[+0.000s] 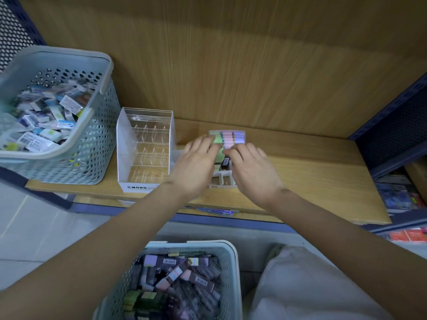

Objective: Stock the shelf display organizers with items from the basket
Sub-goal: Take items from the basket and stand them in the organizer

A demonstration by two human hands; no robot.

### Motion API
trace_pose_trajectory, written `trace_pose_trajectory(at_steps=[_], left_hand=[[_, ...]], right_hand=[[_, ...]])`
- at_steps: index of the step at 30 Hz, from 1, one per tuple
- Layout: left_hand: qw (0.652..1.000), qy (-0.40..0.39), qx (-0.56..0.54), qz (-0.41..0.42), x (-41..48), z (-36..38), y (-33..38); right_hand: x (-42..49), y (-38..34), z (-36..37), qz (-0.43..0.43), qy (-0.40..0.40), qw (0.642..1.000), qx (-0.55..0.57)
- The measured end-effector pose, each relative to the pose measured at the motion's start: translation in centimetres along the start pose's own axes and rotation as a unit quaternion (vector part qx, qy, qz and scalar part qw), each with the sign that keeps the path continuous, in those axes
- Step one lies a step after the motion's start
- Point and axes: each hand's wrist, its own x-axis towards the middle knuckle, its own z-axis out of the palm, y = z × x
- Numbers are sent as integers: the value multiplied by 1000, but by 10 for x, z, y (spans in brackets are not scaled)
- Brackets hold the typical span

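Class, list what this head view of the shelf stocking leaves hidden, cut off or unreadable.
Head view: the white organizer's middle compartments, covered by the left hand and right hand.
Lower basket: near end cut off by the bottom edge.
Labels in the shelf basket: too blurred to read.

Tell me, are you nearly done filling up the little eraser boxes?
Not nearly. Done: the back rows of the small white organizer hold green, pink and purple erasers. In hand: the left hand and right hand rest on those rows. Left: its frontmost compartments and the clear MONO organizer look empty, and the front basket is heaped.
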Motion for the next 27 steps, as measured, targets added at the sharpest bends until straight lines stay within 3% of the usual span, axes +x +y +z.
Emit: trace_pose_trajectory(at_steps=[2,4,8,12,15,17,20,23,27], left_hand=[[997,60,10,38,-33,-7,0],[997,56,11,55,-73,-5,-2],[999,-30,-6,29,-160,23,-17],[976,-191,-56,-88,-213,60,-31],[946,-262,-107,-158,-232,91,-41],[930,-277,-149,-190,-238,107,-42],[909,-304,-187,-214,-243,128,-42],[894,-318,-218,-227,-244,144,-43],[886,-330,-213,-247,-245,160,-44]], right_hand=[[-17,-18,-9,-29,29,999,24],[-39,-38,-10,-68,28,995,61],[-91,-87,14,-92,-114,979,143],[-133,-134,58,72,-329,917,213],[-163,-155,96,199,-410,853,254],[-177,-165,110,235,-420,839,256],[-183,-177,122,252,-393,853,235],[-190,-187,125,250,-430,836,234],[-198,-186,133,272,-430,829,234]])
